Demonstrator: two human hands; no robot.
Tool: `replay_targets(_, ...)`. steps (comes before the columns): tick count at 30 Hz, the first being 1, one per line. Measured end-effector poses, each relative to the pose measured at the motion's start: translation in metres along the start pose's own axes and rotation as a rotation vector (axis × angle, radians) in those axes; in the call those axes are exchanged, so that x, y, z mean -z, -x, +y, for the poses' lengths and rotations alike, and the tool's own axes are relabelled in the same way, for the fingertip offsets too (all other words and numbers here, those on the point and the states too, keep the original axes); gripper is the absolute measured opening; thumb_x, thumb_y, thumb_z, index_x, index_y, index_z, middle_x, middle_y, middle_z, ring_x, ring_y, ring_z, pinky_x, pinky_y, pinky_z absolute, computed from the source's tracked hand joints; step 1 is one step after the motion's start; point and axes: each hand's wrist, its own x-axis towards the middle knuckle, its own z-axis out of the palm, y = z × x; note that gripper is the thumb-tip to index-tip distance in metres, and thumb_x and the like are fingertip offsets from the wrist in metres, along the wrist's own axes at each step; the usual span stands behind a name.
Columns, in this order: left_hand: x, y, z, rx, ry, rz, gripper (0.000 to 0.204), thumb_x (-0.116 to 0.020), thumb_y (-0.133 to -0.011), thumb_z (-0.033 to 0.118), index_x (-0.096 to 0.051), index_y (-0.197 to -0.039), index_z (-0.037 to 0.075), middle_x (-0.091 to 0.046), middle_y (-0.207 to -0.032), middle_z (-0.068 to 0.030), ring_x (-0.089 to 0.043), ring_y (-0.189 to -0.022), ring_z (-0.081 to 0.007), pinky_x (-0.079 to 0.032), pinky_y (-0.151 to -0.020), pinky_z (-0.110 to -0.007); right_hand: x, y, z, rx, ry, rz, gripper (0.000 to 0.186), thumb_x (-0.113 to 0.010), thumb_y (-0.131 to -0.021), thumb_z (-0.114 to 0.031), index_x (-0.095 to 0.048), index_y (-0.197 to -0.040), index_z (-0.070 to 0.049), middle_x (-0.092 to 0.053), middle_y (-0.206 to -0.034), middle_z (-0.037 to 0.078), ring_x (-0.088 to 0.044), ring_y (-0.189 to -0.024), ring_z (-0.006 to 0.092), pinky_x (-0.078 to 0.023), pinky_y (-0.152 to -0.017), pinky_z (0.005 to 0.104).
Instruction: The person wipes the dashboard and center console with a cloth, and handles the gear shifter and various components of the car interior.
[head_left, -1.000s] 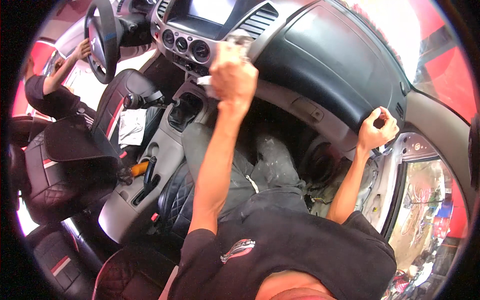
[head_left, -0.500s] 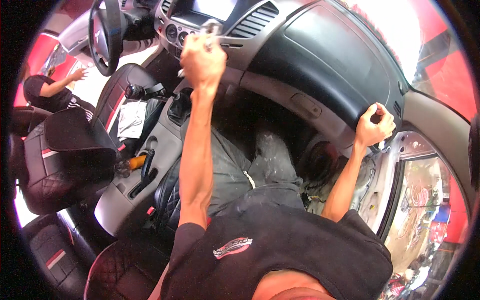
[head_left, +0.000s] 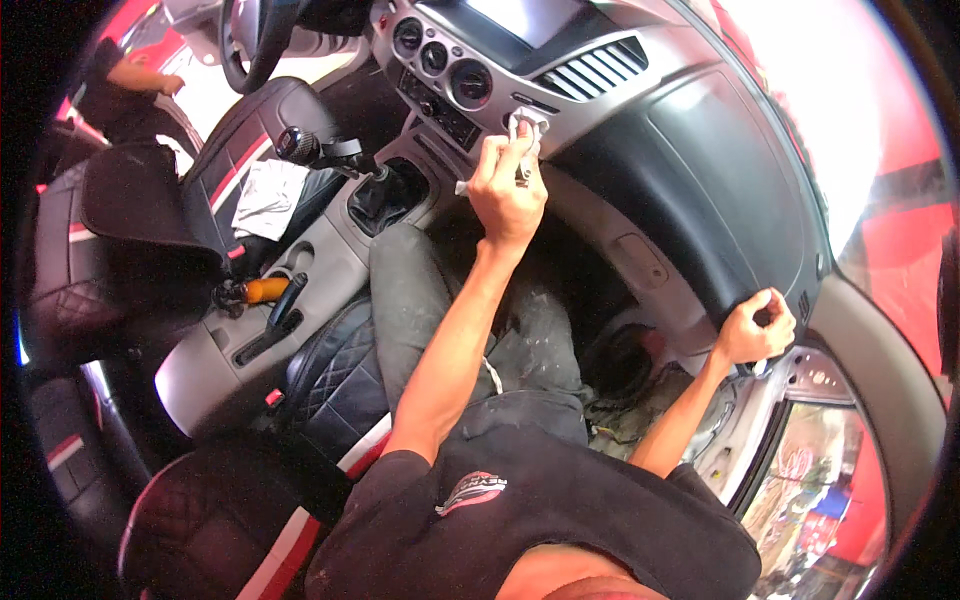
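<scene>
My left hand (head_left: 510,200) is closed around a crumpled white cloth (head_left: 536,120). Parts of the cloth stick out past the fingertips and beside the palm, against the silver-grey trim below the slatted air vent (head_left: 597,70). At the far right end of the dark dashboard (head_left: 720,170), my right hand (head_left: 757,328) is held with thumb and fingers curled together. A small white bit shows under that hand; whether the fingers grip it I cannot tell. Left of the cloth are round dials (head_left: 470,84) in the centre panel.
A gear lever (head_left: 298,145) and handbrake (head_left: 288,300) rise from the grey console. A folded white cloth (head_left: 270,200) lies on the other front seat, with an orange-handled brush (head_left: 265,290) beside the handbrake. Another person (head_left: 135,95) is outside at left. My legs occupy the footwell.
The view has shifted, showing more of the centre panel. My left hand with the cloth has moved from before the screen and dials to the trim below the vent. My right hand stays at the dashboard's end.
</scene>
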Motion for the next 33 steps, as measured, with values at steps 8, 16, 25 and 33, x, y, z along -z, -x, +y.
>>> replay_targets(8, 0.006, -0.002, -0.021, -0.009, 0.010, 0.069, 0.007, -0.068, -0.085, 0.003, -0.066, -0.090, -0.001, -0.063, -0.082, -0.0167, -0.062, -0.071, -0.0336, -0.049, -0.063, -0.039, -0.001, -0.002, -0.005, -0.023, 0.007, -0.025, 0.008, -0.073, -0.079, -0.017, -0.067, -0.083, -0.012, -0.059, -0.077, 0.001, -0.058, -0.074, 0.0228, -0.043, -0.069, 0.0398)
replay_targets(16, 0.019, -0.022, -0.040, -0.037, -0.127, 0.042, 0.027, -0.068, -0.085, 0.005, -0.072, -0.111, 0.008, -0.063, -0.083, -0.0105, -0.064, -0.071, -0.0298, -0.050, -0.063, -0.040, -0.001, -0.004, -0.006, -0.004, -0.015, -0.013, 0.007, -0.072, -0.080, -0.015, -0.067, -0.083, -0.011, -0.059, -0.077, 0.002, -0.058, -0.073, 0.0235, -0.043, -0.068, 0.0399)
replay_targets(25, 0.045, -0.084, -0.088, 0.077, -0.070, 0.316, 0.008, -0.071, -0.086, 0.007, -0.070, -0.089, 0.000, -0.064, -0.077, -0.0096, -0.063, -0.065, -0.0190, -0.048, -0.059, -0.032, 0.002, -0.004, -0.004, 0.025, -0.002, -0.029, 0.007, -0.072, -0.082, -0.013, -0.067, -0.083, -0.008, -0.061, -0.076, 0.004, -0.059, -0.069, 0.0232, -0.045, -0.066, 0.0384)
replay_targets(33, 0.052, -0.098, -0.079, 0.039, -0.394, -0.055, 0.013, -0.065, -0.091, 0.018, -0.073, -0.101, 0.016, -0.062, -0.083, -0.0100, -0.065, -0.071, -0.0328, -0.050, -0.062, -0.044, 0.001, -0.006, -0.006, 0.026, -0.018, -0.028, 0.006, -0.070, -0.081, -0.009, -0.066, -0.084, -0.006, -0.059, -0.076, 0.005, -0.057, -0.069, 0.0241, -0.045, -0.065, 0.0386)
